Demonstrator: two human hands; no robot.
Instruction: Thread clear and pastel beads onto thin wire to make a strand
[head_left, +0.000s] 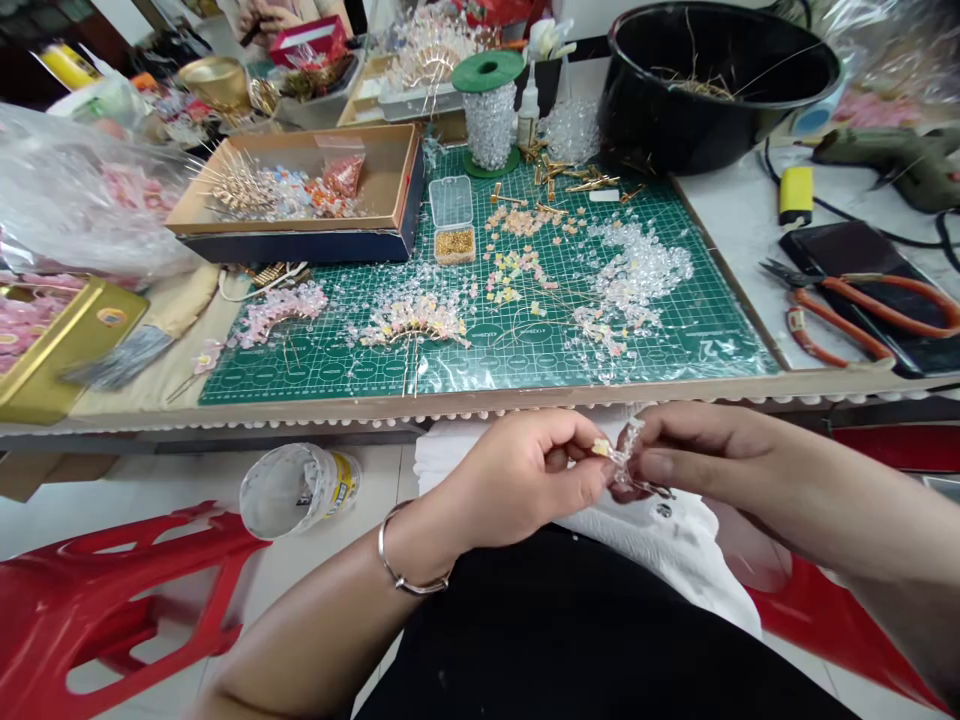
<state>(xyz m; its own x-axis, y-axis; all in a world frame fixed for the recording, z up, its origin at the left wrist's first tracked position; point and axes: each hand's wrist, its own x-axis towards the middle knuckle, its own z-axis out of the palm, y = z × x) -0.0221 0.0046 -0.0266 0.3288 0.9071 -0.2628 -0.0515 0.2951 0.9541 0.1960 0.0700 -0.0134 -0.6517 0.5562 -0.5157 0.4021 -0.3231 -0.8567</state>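
Low in the head view, my left hand [525,475] and my right hand [697,448] meet over my lap, their fingertips pinching a small sprig of clear beads on wire [622,455]. A pale yellow flower bead [601,447] sits at the end of the sprig, against my left fingers. Beyond the table edge, a green cutting mat [720,345] under clear plastic holds scattered beads, gold fittings and a fan-shaped beaded hairpin [414,322]. A silver bangle [409,560] circles my left wrist. White cloth [660,535] lies across my dark lap.
Orange-handled pliers [847,315] and a glue gun [892,160] lie at the right, behind them a black tub [712,85]. A cardboard tray [292,180] of beads and a bead spool [489,125] stand on the table. A red stool [112,610] sits low at left.
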